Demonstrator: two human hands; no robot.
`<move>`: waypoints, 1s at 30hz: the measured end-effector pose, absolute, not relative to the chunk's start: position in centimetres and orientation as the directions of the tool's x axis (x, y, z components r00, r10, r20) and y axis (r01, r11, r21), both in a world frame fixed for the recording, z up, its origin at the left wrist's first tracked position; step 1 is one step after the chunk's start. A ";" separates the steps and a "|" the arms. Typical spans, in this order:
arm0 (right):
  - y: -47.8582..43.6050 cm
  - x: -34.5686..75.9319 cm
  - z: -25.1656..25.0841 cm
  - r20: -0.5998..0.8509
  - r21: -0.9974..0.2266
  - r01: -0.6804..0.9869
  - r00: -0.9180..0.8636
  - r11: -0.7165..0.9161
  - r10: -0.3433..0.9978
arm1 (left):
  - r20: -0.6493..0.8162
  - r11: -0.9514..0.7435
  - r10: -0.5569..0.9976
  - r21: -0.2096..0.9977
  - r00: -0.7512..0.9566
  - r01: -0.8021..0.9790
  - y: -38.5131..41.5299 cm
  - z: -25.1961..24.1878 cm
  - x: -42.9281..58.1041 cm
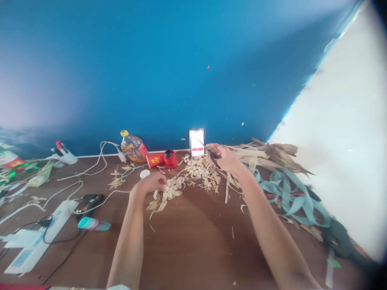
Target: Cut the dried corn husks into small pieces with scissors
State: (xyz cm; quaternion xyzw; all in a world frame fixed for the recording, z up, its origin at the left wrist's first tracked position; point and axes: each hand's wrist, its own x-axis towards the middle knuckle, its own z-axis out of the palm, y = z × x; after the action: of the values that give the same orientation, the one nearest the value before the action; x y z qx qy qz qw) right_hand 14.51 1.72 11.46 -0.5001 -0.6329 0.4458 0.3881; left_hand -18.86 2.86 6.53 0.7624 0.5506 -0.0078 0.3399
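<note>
My right hand (225,158) is closed around a pair of dark-handled scissors (214,157), whose thin blades point up and left in front of a lit phone screen (197,141). Below it spreads a heap of pale, curled husk pieces (202,169). My left hand (153,182) reaches down to a smaller cluster of pale petal-like pieces (173,187) on the brown table (193,241). Its fingers are curled together at the cluster's left edge; what they pinch, if anything, is hidden.
Dried husks (272,153) and blue-green ribbon (293,193) lie on the right. Against the blue wall stand a bottle (133,148) and a red paper cup (155,160), with a red roll (170,159) alongside. A power strip (45,237) and cables occupy the left.
</note>
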 end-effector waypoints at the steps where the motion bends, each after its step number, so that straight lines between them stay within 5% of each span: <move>1: 1.7 14.5 11.4 0.047 -0.948 0.300 -0.202 0.108 0.978 | -0.390 -0.144 0.843 0.498 0.370 0.855 2.6 6.1 -19.4; 7: 1.6 15.1 11.8 0.056 -0.921 0.374 -0.148 0.108 0.987 | -0.282 -0.112 0.917 0.498 0.283 0.860 2.1 6.9 -18.6; 14: 0.7 16.7 13.2 0.076 -0.890 0.449 -0.010 0.072 0.997 | -0.214 -0.328 0.837 0.542 0.504 0.774 3.6 10.2 -11.4; 19: 0.7 17.6 13.6 0.110 -0.817 0.573 0.051 0.061 0.993 | -0.066 -0.469 0.837 0.425 0.543 0.775 5.4 10.5 -7.0; 25: 1.2 18.7 13.4 0.112 -0.505 0.860 0.146 -0.071 0.983 | 0.010 -0.297 0.949 0.371 0.316 0.880 8.3 7.6 -3.6; 30: 2.1 18.3 13.2 0.125 -0.495 0.869 0.083 -0.010 0.989 | -0.017 -0.285 0.944 0.457 0.329 0.843 9.9 4.6 -2.7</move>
State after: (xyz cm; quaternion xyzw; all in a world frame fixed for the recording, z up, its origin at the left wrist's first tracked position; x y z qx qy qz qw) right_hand 18.25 2.10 13.18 -0.6986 -0.6647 0.1300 0.2308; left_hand -2.71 9.95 4.62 0.7910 0.5648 0.1294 0.1965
